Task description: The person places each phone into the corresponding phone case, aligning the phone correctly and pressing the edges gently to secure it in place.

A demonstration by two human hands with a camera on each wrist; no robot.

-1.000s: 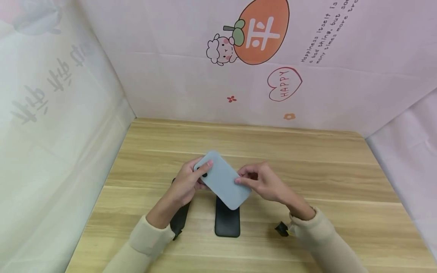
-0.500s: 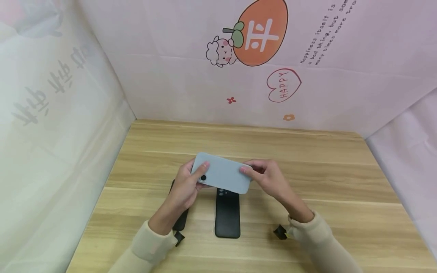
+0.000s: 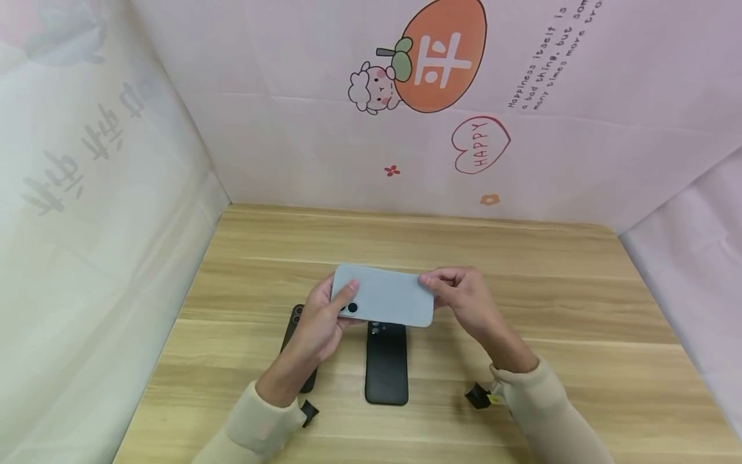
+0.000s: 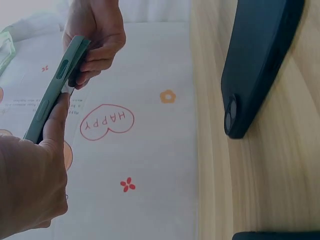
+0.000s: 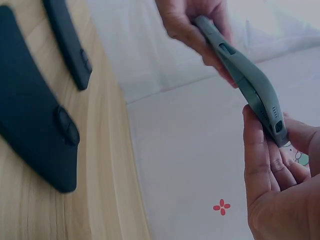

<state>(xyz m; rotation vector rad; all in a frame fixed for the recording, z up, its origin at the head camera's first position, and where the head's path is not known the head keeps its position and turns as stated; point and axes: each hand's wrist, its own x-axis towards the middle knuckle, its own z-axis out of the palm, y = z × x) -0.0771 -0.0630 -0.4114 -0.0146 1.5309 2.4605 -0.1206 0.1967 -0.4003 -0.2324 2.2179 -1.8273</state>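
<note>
Both hands hold a pale blue-grey phone case (image 3: 387, 295) above the table, its back with the camera opening turned up in the head view. My left hand (image 3: 320, 322) grips the camera end, thumb across the back. My right hand (image 3: 466, 296) pinches the opposite end between thumb and fingers. In the right wrist view the case (image 5: 250, 75) is bowed, and a narrow gap runs along its side. A dark edge shows inside it in the left wrist view; whether this is a phone cannot be told. Below lies a black phone or case (image 3: 386, 370).
A second black phone or case (image 3: 308, 381) lies to the left, partly hidden by my left forearm. Small black pieces (image 3: 478, 395) sit by each sleeve cuff. White printed cloth (image 3: 313, 148) walls the back and sides of the wooden table (image 3: 522, 277).
The phone case has turned from a slant to nearly level across the view. My right hand has shifted from its lower side to its right end, uncovering more of the black item below.
</note>
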